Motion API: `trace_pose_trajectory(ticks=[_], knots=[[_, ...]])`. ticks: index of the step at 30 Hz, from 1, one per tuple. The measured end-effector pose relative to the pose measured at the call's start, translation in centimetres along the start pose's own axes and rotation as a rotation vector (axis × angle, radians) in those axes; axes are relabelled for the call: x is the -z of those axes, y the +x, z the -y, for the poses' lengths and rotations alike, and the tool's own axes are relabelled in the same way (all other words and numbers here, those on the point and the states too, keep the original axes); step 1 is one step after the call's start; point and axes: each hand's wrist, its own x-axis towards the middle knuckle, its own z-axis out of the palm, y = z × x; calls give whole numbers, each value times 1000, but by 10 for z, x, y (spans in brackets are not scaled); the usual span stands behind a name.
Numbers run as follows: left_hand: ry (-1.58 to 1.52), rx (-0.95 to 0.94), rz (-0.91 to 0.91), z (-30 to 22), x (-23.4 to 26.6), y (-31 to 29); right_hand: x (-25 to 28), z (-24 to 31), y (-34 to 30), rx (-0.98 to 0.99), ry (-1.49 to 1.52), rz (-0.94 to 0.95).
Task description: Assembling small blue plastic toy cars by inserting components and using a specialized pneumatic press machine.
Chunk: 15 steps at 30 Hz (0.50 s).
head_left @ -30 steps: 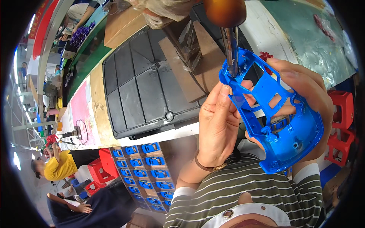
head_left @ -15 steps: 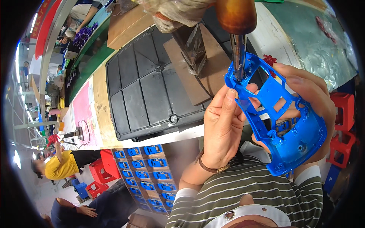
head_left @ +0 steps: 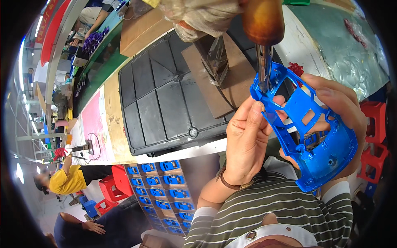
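Observation:
Both of my hands hold up a glossy blue plastic toy car body shell, its cut-out windows and inner posts showing. My left hand pinches its left edge between thumb and fingers. Around the right side wraps my right hand, with some fingers hidden beneath the shell. A tool with an amber-brown handle hangs from above. Its metal shaft points down, and the tip meets the shell's far left corner, just beyond my left fingertips. Whether the tip presses on the plastic I cannot tell.
A black plastic lid-like panel lies on the bench with a brown board and a wrapped post. Racked blue shells stand below left. Red stools are at right. A person in yellow works far left.
The view has shifted a little, so the bench, tool and shell all appear slightly lower and farther right. Both hands keep the same hold, and the tip stays at the same corner.

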Motion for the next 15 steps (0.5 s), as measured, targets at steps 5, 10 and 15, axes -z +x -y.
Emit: trace_pose_trajectory(ticks=[5,10,15], knots=[[-5,34,-31,-1,3,-1,-2,-3,0,45,0,10],[18,25,-45,-2,0,-2,-5,1,3,75,12,-40],[-2,-13,-7,-1,0,-3,-2,4,7,77,-2,-29]])
